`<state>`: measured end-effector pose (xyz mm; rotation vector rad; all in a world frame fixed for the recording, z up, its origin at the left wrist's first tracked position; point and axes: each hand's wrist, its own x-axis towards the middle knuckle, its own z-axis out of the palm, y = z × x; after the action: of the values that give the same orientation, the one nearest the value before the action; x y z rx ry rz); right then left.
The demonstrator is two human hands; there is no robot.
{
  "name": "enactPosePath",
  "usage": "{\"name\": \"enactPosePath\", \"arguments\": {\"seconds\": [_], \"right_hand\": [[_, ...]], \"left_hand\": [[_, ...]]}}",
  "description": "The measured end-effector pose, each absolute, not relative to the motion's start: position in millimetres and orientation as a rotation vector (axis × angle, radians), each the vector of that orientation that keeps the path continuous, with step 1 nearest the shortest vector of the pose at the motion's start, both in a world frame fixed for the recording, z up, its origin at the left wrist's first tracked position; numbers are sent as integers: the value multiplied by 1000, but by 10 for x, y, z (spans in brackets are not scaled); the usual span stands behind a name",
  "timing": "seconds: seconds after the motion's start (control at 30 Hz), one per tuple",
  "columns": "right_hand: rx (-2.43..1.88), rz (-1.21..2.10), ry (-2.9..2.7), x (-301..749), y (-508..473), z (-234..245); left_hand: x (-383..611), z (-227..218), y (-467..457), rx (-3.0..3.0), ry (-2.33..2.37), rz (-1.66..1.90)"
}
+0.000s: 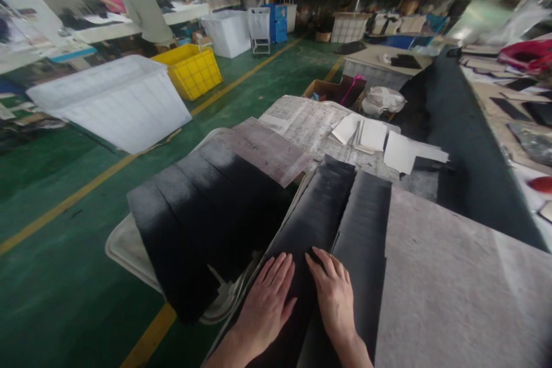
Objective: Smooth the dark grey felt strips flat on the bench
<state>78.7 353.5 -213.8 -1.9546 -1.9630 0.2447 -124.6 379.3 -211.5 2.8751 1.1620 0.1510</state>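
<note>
My left hand (271, 299) lies flat on a long black strip of sheet material (317, 213), its fingers together and its thumb out to the side. Beside it, my right hand (335, 296) rests on the same strip near its right edge, fingers slightly bent and spread, holding nothing. A second black strip (362, 224) runs alongside on the right, partly covered by my right hand and forearm. Farther left, several wide black pieces (207, 201) lie side by side over a pale tub-like support (129, 247).
A grey-brown board (457, 282) lies to the right, another board (267, 146) beyond the black pieces. White cut pieces (371, 135) rest farther back. A white bin (116, 98) and a yellow crate (192, 72) stand on the green floor. People work at a long table (107, 31) at left.
</note>
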Motion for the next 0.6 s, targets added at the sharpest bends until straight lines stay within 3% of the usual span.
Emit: {"name": "enactPosePath", "arguments": {"seconds": [0.6], "right_hand": [[-1899, 237, -1926, 816, 3545, -2217]], "left_hand": [[-1268, -2092, 3785, 2827, 1148, 181]]}}
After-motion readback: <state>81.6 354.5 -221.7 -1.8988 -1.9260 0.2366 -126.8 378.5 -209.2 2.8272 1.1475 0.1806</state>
